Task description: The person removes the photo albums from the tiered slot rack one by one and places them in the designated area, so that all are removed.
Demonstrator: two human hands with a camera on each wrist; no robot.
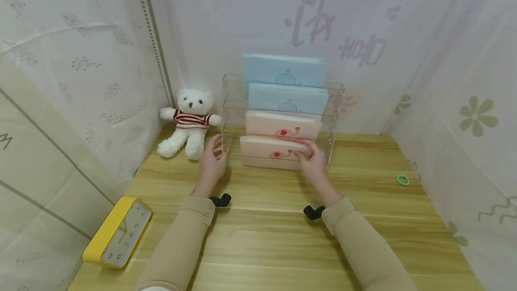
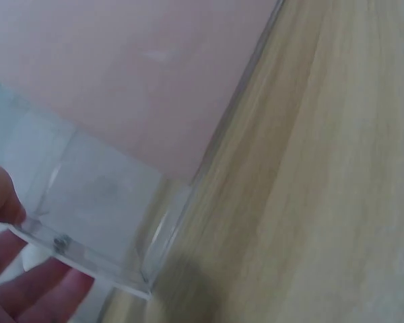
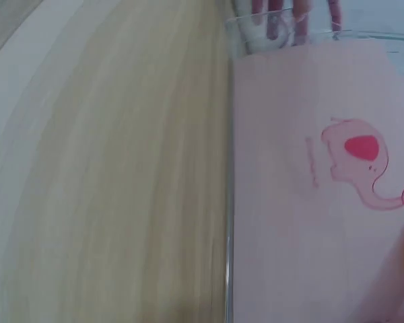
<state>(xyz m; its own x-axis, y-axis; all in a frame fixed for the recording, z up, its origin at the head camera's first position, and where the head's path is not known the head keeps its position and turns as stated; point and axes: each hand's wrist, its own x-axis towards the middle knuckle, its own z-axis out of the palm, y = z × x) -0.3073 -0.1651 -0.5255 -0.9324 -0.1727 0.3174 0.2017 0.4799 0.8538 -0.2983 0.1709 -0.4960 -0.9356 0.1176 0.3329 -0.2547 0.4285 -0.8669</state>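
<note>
A clear tiered rack (image 1: 336,102) stands at the back of the table. Two blue whale-print packets (image 1: 282,68) fill its upper tiers. Below them sit two pink packets printed with a red elephant, one on each lower tier. At the rack's left side, my left hand (image 1: 212,165) grips the side panel; the left wrist view has the thumb (image 2: 5,195) on the inner face and fingers outside. My right hand (image 1: 315,165) pinches the upper right part of the lowest pink packet (image 1: 258,152), thumb in front. Its other fingers are partly hidden behind the packet.
A white teddy bear (image 1: 193,120) in a striped top sits left of the rack, close to my left hand. The yellow clock (image 1: 117,232) stands at the table's left edge. A small green ring (image 1: 402,180) lies on the right. Printed curtains enclose the table (image 1: 258,246).
</note>
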